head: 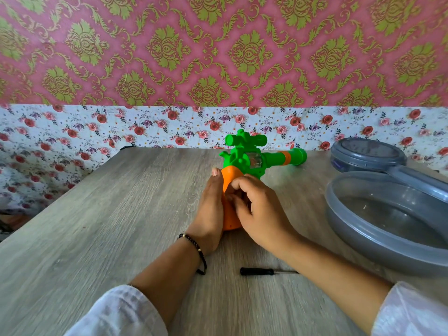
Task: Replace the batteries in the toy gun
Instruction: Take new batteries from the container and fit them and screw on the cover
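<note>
1. Grey wood-grain table [121, 214] set against a wall w/ pink-and-gold damask paper above a floral strip.
2. Toy gun [252, 158] lies at table centre, far side of the hands: green body & scope, barrel pointing right, orange grip [230, 175] angled back toward the person.
3. Left hand [209, 212] rests edge-down on the table, palm turned right against the grip's left side; fingers straight, thumb tip up at the top of the orange part. Bracing the grip, not wrapped round it.
4. Right hand [257, 209] comes in from the right, wrist low, fingers curled & pressed onto the grip's near face. Whether the fingertips pinch anything small can't be told; they're hidden against the plastic.
5. Both forearms bare to white sleeves; black bead bracelet [198, 251] on left wrist.
6. Small black-handled screwdriver [266, 271] lies loose on the table near the person, between the forearms, shaft pointing right, under the right forearm.
7. Right side: grey translucent tub [358, 229], its lid [363, 154] beyond it.
</note>
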